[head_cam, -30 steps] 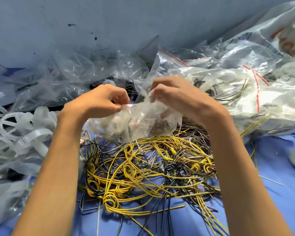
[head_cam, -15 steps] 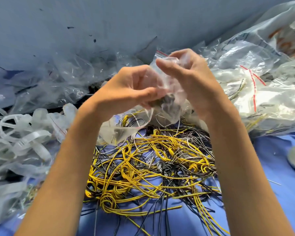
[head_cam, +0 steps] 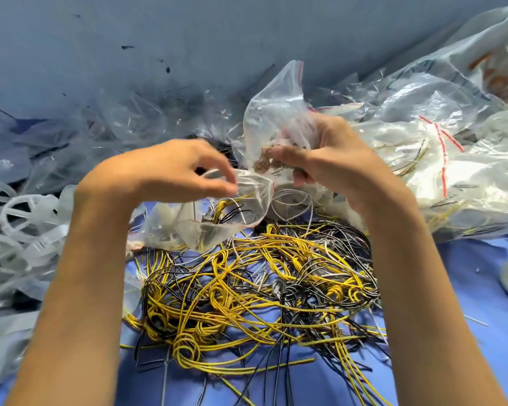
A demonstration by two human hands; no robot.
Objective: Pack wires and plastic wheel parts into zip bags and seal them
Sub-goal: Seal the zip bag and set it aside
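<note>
Left hand [head_cam: 170, 171]: fingertips drawn to the thumb, pinching the lower edge of the zip bag [head_cam: 276, 112]; tips blurred
Right hand [head_cam: 332, 162]: curled round the bag's bunched middle, thumb pressing the film; bag held up above the wires [head_cam: 247, 291]
Bag: thin wires show through; red seal line at the top corner
Wheel parts [head_cam: 21, 212]: heaped on the left of the bench [head_cam: 481, 288]; filled bags [head_cam: 423, 165] piled right
Step, by my read: sorting out the mouth for sealing
Doing it well: tuck stray wire ends below the zip track; flatten the mouth; press out the air; run a pinch along the strip end to end
</note>
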